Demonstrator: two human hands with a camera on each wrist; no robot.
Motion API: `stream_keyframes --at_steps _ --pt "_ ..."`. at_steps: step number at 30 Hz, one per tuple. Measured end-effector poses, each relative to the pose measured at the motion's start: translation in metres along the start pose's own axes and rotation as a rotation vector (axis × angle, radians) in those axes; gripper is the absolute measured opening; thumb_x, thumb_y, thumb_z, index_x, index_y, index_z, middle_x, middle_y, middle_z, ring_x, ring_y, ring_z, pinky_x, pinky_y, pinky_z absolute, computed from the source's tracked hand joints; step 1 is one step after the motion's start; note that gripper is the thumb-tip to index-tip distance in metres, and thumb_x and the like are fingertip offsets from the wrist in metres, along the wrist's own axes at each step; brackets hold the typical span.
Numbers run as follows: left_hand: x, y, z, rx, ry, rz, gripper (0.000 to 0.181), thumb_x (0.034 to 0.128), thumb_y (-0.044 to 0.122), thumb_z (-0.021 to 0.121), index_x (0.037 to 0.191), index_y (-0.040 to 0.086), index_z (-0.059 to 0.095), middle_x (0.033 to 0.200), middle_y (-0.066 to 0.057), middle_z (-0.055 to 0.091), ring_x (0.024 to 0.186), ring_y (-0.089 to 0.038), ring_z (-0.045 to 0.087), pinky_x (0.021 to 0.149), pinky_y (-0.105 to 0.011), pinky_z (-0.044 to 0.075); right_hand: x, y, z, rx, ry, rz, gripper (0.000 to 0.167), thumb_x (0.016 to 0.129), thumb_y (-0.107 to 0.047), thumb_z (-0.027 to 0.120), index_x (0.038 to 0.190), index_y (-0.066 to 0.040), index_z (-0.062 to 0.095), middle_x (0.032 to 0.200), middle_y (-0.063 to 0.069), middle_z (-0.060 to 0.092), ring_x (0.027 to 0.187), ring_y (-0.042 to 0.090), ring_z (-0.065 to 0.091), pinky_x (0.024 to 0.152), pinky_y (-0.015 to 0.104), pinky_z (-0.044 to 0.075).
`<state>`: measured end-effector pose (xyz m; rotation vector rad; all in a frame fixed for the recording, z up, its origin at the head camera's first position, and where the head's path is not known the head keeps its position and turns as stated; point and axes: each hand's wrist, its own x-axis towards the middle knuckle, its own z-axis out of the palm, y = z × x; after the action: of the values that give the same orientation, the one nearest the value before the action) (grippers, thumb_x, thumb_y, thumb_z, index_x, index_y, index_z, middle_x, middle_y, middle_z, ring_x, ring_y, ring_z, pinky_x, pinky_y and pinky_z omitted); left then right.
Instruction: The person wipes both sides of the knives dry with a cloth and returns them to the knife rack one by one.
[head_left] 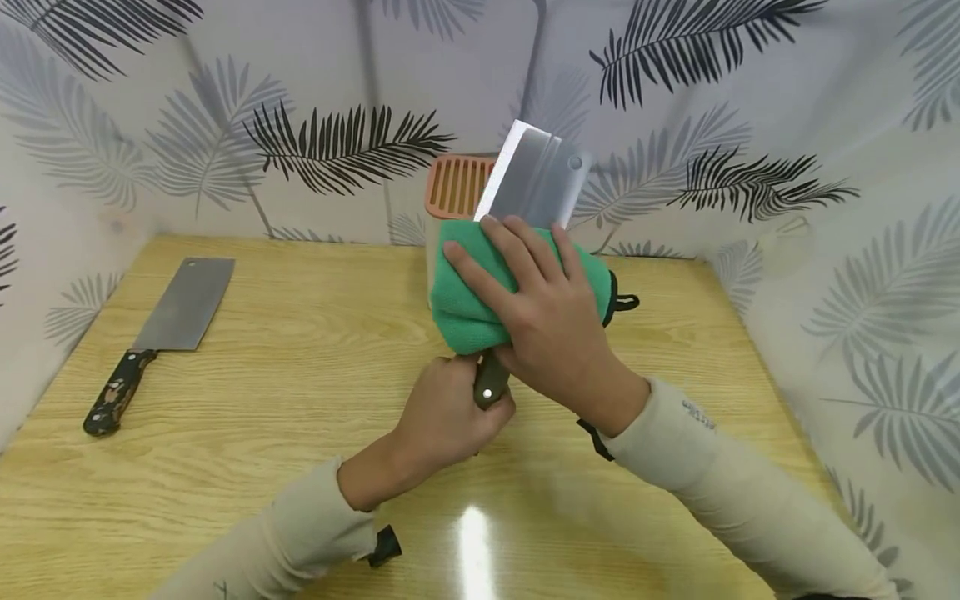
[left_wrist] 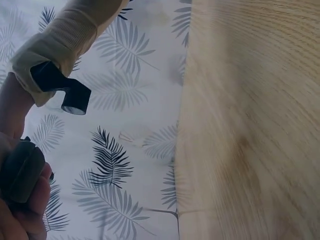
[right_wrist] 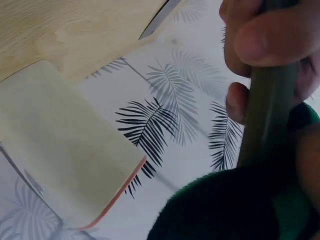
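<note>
A cleaver with a broad steel blade [head_left: 536,175] is raised over the table, tilted up and away. My left hand [head_left: 442,408] grips its dark green handle [head_left: 491,379], which also shows in the right wrist view [right_wrist: 270,100]. Over the lower blade lies a green cloth [head_left: 472,312] with dark trim and a hanging loop. My right hand [head_left: 558,333] holds this cloth against the blade, fingers spread across its top and the thumb mostly hidden beneath. In the left wrist view, the handle's end [left_wrist: 22,172] pokes out of the left fist.
A second cleaver [head_left: 187,304] with a dark riveted handle lies at the table's left. Behind the cloth stands a pale knife block [head_left: 435,237] with an orange slotted top. Leaf-patterned fabric [head_left: 337,75] surrounds the wooden table [head_left: 315,292].
</note>
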<state>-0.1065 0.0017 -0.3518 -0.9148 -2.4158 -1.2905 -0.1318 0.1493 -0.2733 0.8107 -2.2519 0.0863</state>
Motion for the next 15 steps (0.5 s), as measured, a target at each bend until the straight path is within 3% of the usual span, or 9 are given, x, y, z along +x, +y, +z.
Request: stream_keyframes --at_steps 3,7,10,15 --pt "0.000 0.002 0.001 -0.003 0.014 0.017 0.020 0.0775 0.002 0.064 0.095 0.002 0.054 0.058 0.004 0.044 0.045 -0.002 0.035 0.042 -0.015 0.032 0.001 -0.001 -0.002 -0.032 0.038 -0.014 0.065 0.083 -0.023 0.078 0.143 -0.023 0.055 0.143 0.017 0.055 0.134 0.035 0.052 0.108 0.067 0.040" --pt "0.000 0.007 0.003 -0.010 0.037 0.041 0.027 0.0785 0.003 0.066 0.103 -0.002 0.056 0.059 0.002 0.049 0.046 -0.002 0.037 0.042 -0.014 0.032 0.013 0.013 -0.008 -0.082 0.076 0.010 0.060 0.086 -0.023 0.073 0.143 -0.022 0.055 0.140 0.017 0.057 0.129 0.035 0.055 0.106 0.065 0.043" --pt "-0.002 0.009 0.004 -0.018 0.035 0.051 0.027 0.0787 0.005 0.067 0.103 -0.003 0.057 0.059 0.001 0.052 0.046 -0.001 0.040 0.042 -0.012 0.033 0.026 0.031 -0.013 -0.093 0.085 0.084 0.058 0.087 -0.016 0.067 0.143 -0.021 0.055 0.140 0.018 0.057 0.128 0.037 0.055 0.106 0.063 0.044" --pt "-0.007 0.009 0.007 -0.019 0.000 0.068 0.029 0.0783 0.006 0.068 0.104 -0.003 0.057 0.062 -0.002 0.059 0.048 -0.002 0.045 0.044 -0.011 0.037 0.040 0.061 -0.022 -0.067 0.106 0.249 0.068 0.077 -0.003 0.059 0.143 -0.022 0.055 0.142 0.018 0.055 0.129 0.040 0.053 0.108 0.059 0.044"
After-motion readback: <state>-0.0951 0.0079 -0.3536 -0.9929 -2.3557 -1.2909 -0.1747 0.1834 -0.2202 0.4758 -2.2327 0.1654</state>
